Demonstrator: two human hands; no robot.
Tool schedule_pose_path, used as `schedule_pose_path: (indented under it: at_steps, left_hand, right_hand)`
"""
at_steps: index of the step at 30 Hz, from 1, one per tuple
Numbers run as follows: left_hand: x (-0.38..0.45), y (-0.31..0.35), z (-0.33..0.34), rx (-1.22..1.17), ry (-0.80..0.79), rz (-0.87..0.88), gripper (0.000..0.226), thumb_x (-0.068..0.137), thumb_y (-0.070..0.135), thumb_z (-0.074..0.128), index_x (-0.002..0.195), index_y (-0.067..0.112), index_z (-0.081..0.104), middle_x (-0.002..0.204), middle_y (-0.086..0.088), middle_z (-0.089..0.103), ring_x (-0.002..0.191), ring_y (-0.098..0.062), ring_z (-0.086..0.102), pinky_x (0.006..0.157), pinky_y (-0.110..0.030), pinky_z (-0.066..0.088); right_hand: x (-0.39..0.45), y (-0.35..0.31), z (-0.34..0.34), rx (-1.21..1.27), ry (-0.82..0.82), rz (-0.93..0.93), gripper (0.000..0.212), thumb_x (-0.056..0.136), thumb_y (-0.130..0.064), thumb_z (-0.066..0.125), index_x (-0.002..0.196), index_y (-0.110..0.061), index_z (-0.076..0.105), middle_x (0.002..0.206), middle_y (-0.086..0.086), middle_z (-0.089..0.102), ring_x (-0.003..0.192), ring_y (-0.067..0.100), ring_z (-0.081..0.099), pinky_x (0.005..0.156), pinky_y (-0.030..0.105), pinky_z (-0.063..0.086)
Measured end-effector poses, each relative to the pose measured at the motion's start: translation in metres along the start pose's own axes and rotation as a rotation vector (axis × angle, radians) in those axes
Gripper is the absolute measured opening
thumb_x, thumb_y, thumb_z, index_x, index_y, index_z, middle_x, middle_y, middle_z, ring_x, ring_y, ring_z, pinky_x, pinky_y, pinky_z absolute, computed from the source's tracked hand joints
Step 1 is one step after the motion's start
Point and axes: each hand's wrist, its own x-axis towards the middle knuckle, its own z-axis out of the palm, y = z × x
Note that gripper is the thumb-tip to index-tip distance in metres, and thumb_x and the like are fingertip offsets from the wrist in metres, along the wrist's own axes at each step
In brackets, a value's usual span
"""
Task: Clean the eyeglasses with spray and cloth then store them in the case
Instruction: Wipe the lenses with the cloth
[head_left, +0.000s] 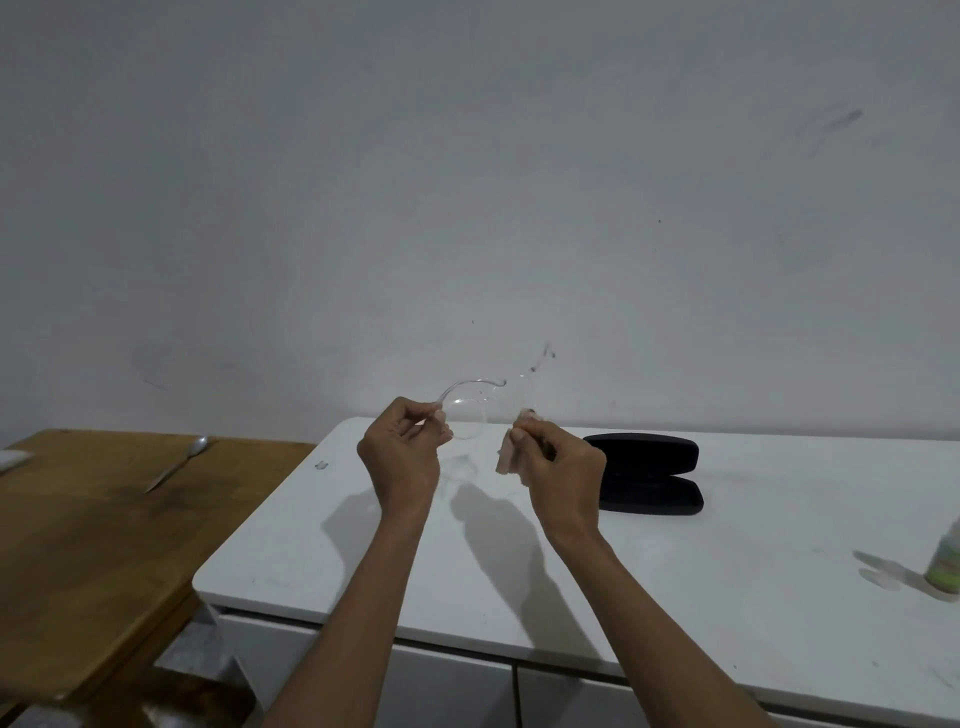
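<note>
- Clear plastic eyeglasses (470, 410) were held up in the air above the white surface (675, 571), in front of the pale wall (467, 182), with one curved temple arching over the left lens.
- The left hand (402, 452) had its fingers (441, 418) pinched closed on the left end of the frame, near the hinge.
- The right hand (558, 457) had its fingers closed around a small pinkish cloth (506, 457), bunched so that a fold hung below the thumb.
- The cloth sat at the right side of the eyeglasses; that lens was nearly invisible against the wall, so I could not tell whether the cloth actually touched it.
- A black eyeglass case (647, 475) lay open on the surface just behind and to the right of the right hand, its lid tilted back toward the wall and its tray facing up.
- A spray bottle (945, 561) with a green label stood at the far right edge of the view, partly cut off, well apart from the case.
- Both forearms reached forward over the front edge of the surface, casting shadows on it.
- To the left, a lower wooden table (104, 545) carried a metal spoon (179, 462) lying at a slant.
</note>
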Motion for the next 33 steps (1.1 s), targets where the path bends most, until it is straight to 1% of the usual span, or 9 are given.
schedule_pose_path:
  at_steps: [4, 10, 13, 15, 17, 21, 25, 31, 33]
  left_hand:
    - [0.009, -0.008, -0.014, -0.007, 0.008, 0.028, 0.012, 0.085, -0.008, 0.073, 0.08, 0.003, 0.07, 0.081, -0.016, 0.075, 0.068, -0.027, 0.073, 0.072, -0.035, 0.063]
    - [0.004, -0.04, -0.041, 0.055, -0.013, 0.015, 0.024, 0.085, -0.012, 0.071, 0.075, 0.01, 0.07, 0.089, -0.014, 0.076, 0.081, -0.033, 0.072, 0.079, -0.042, 0.062]
    - [-0.008, -0.056, -0.056, 0.17, -0.037, 0.071, 0.02, 0.084, -0.01, 0.074, 0.078, 0.009, 0.072, 0.085, -0.006, 0.076, 0.081, -0.017, 0.074, 0.078, -0.033, 0.063]
    - [-0.016, -0.065, -0.065, 0.238, -0.041, 0.101, 0.018, 0.083, -0.009, 0.076, 0.08, 0.008, 0.074, 0.085, -0.002, 0.077, 0.082, -0.005, 0.072, 0.08, -0.022, 0.06]
    - [-0.02, -0.074, -0.071, 0.281, -0.034, 0.107, 0.016, 0.082, -0.008, 0.077, 0.081, 0.008, 0.074, 0.086, 0.0, 0.076, 0.085, 0.0, 0.071, 0.081, -0.018, 0.058]
    - [-0.022, -0.088, -0.079, 0.353, -0.026, 0.101, 0.017, 0.083, -0.009, 0.076, 0.083, 0.008, 0.074, 0.088, -0.002, 0.076, 0.086, -0.012, 0.073, 0.084, -0.023, 0.056]
    - [-0.019, -0.096, -0.083, 0.447, -0.039, 0.153, 0.022, 0.082, -0.015, 0.073, 0.079, 0.007, 0.07, 0.088, -0.002, 0.075, 0.084, -0.02, 0.072, 0.08, -0.017, 0.052]
    - [-0.011, -0.105, -0.095, 0.664, -0.169, 0.324, 0.028, 0.078, -0.022, 0.071, 0.086, 0.005, 0.069, 0.095, -0.005, 0.074, 0.084, -0.021, 0.07, 0.079, -0.037, 0.061]
    - [-0.012, -0.106, -0.098, 0.714, -0.207, 0.361, 0.026, 0.08, -0.019, 0.071, 0.091, 0.005, 0.069, 0.094, -0.005, 0.074, 0.081, -0.022, 0.07, 0.076, -0.038, 0.062]
  right_hand:
    - [0.003, -0.002, -0.012, 0.072, -0.014, -0.004, 0.022, 0.094, -0.005, 0.065, 0.077, -0.014, 0.076, 0.06, 0.003, 0.071, 0.054, 0.014, 0.054, 0.064, 0.033, 0.053]
    - [0.006, 0.009, -0.035, 0.092, -0.035, 0.057, 0.028, 0.093, -0.002, 0.061, 0.07, -0.012, 0.073, 0.063, 0.01, 0.071, 0.055, 0.026, 0.051, 0.069, 0.039, 0.052]
    - [0.007, 0.015, -0.044, 0.072, -0.03, 0.068, 0.025, 0.093, -0.001, 0.061, 0.073, -0.009, 0.074, 0.063, 0.011, 0.071, 0.057, 0.031, 0.053, 0.076, 0.044, 0.058]
    - [0.007, 0.02, -0.047, 0.054, -0.032, 0.074, 0.023, 0.093, -0.004, 0.061, 0.075, -0.009, 0.074, 0.064, 0.013, 0.071, 0.057, 0.027, 0.054, 0.077, 0.049, 0.059]
    - [0.007, 0.023, -0.047, 0.025, -0.031, 0.076, 0.023, 0.092, -0.006, 0.062, 0.074, -0.012, 0.075, 0.065, 0.014, 0.071, 0.056, 0.023, 0.054, 0.074, 0.048, 0.057]
    - [0.005, 0.024, -0.044, 0.037, -0.065, 0.086, 0.024, 0.09, 0.0, 0.063, 0.071, -0.011, 0.073, 0.062, 0.013, 0.07, 0.058, 0.031, 0.056, 0.08, 0.049, 0.059]
    - [0.004, 0.025, -0.04, 0.041, -0.069, 0.102, 0.022, 0.086, 0.005, 0.062, 0.084, -0.011, 0.077, 0.062, 0.016, 0.067, 0.077, 0.046, 0.068, 0.083, 0.049, 0.058]
    - [0.006, 0.029, -0.04, 0.067, -0.107, 0.111, 0.027, 0.081, 0.009, 0.06, 0.088, -0.011, 0.077, 0.06, 0.012, 0.066, 0.072, 0.049, 0.065, 0.083, 0.057, 0.06]
    - [0.004, 0.026, -0.041, 0.068, -0.119, 0.11, 0.022, 0.083, 0.009, 0.059, 0.084, -0.007, 0.075, 0.063, 0.016, 0.068, 0.073, 0.048, 0.064, 0.075, 0.051, 0.059]
